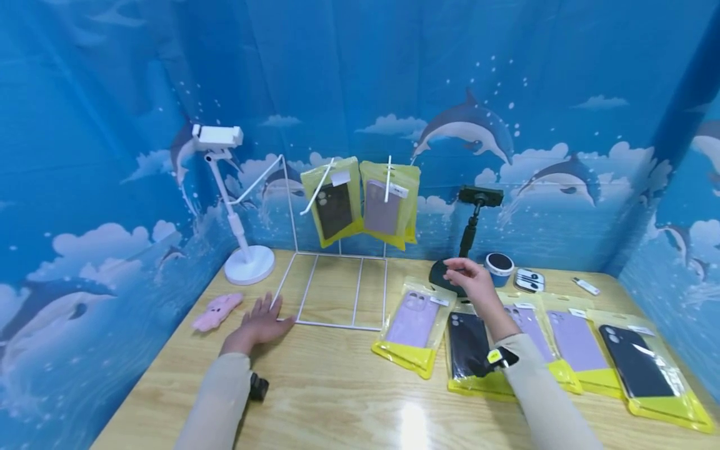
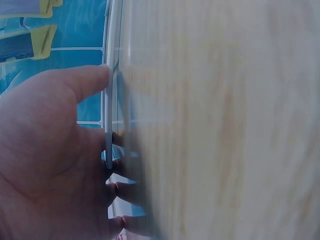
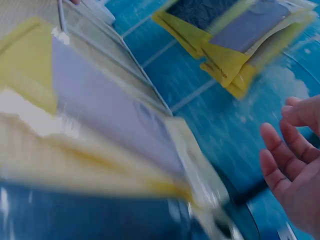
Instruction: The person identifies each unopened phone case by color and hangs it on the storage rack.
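Observation:
My left hand (image 1: 260, 325) rests at the near left corner of a white wire display rack (image 1: 337, 324), fingers spread. In the left wrist view the thumb of this hand (image 2: 45, 115) touches the rack's bar (image 2: 111, 100). My right hand (image 1: 475, 284) is raised above the bagged phone cases, fingers loosely bent with nothing between them. Nearest to it are a purple phone case in a yellow-edged bag (image 1: 413, 319) and a bagged black phone case (image 1: 469, 344). From the rack's hooks hang a black bagged case (image 1: 334, 209) and purple bagged cases (image 1: 382, 209).
More bagged phone cases (image 1: 579, 340) lie along the table's right side. Behind them are a blue round jar (image 1: 499, 269), boxed earphones (image 1: 529, 280) and a white USB stick (image 1: 586, 286). A black stand (image 1: 468, 237), a white stand (image 1: 236, 231) and a pink item (image 1: 218, 312) flank the rack.

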